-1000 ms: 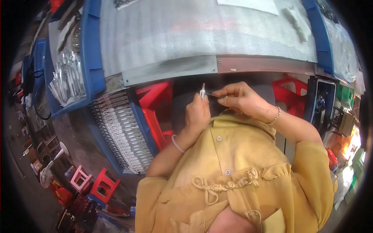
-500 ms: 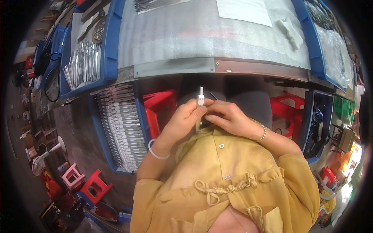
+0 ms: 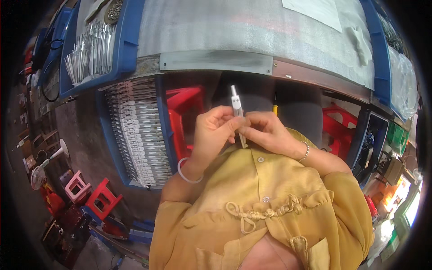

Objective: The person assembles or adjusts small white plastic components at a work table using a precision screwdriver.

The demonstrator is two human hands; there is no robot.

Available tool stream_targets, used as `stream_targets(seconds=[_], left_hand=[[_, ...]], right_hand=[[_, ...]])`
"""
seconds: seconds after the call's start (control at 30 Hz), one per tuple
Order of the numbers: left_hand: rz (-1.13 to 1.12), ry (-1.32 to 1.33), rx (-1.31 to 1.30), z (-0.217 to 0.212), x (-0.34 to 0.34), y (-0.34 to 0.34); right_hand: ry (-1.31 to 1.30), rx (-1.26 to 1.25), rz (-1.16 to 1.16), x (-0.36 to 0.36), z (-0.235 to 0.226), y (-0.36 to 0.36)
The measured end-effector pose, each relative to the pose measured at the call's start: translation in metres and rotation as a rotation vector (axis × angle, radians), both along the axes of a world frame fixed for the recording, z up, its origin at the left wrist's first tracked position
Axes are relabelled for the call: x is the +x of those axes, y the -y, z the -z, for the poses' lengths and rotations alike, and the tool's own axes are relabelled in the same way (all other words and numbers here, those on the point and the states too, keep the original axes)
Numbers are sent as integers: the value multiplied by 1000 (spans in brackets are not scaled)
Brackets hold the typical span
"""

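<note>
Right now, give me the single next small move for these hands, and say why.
I'd probably steady the white-headed piece with the left hand alone and ease the right hand aside. Fingertips of both hands crowd together at its body, hiding part of it, while its head stands clear above them; fewer fingers there should make it easier to see and turn.

Counted are one bare left hand (image 3: 213, 128) and one bare right hand (image 3: 267, 132), making two; one slim silver-white tool (image 3: 236, 101); one white round bangle (image 3: 179, 170); one silvery beaded bracelet (image 3: 307, 151); two round sparkling buttons (image 3: 260, 159); one flat white sheet (image 3: 313, 12).
</note>
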State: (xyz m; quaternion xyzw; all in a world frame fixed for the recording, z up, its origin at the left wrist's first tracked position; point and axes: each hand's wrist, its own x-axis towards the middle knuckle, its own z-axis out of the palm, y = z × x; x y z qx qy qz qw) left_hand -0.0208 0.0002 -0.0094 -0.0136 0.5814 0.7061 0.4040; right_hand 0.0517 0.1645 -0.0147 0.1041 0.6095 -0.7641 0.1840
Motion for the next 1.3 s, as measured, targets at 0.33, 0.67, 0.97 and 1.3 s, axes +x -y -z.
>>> stream_targets(seconds=[0.33,0.67,0.97,1.3], left_hand=[[88,-678,-198,6,15,-3],[172,-688,-252,-2,9,2],[235,-704,-263,-6,9,2],[290,-626,-268,-6,6,0]], right_hand=[[126,50,-155,-7,0,-8],[285,-48,-210,-18,-19,-12],[310,-132,-205,-16,-20,-15],[356,-151,-183,-13,-15,-16]])
